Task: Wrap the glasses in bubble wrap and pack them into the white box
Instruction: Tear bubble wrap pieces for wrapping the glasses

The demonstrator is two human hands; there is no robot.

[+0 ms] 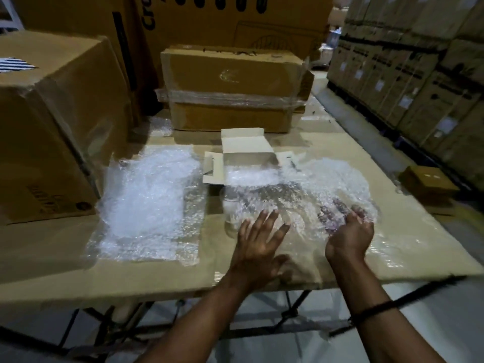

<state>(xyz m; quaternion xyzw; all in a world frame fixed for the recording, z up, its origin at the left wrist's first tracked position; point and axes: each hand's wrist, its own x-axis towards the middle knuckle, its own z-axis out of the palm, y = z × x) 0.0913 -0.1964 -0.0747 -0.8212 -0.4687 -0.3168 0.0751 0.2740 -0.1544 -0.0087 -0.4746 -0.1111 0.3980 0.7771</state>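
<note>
A clear glass (231,213) stands on the cardboard-covered table (52,260), just left of a bubble wrap sheet (311,184) that is lifted and blurred. My right hand (349,233) grips that sheet's near right part, fingers curled under the plastic. Beside the glass, my left hand (259,238) hovers flat with fingers spread, holding nothing. The white box (247,158) sits open behind the glass, flaps out, partly covered by the sheet. A second bubble wrap sheet (149,203) lies flat on the left.
A large brown carton (52,121) stands at the left. A taped carton (233,87) sits behind the white box, with taller cartons behind it. A small brown box (427,183) rests at the table's right edge. Stacked cartons (419,74) line the right wall.
</note>
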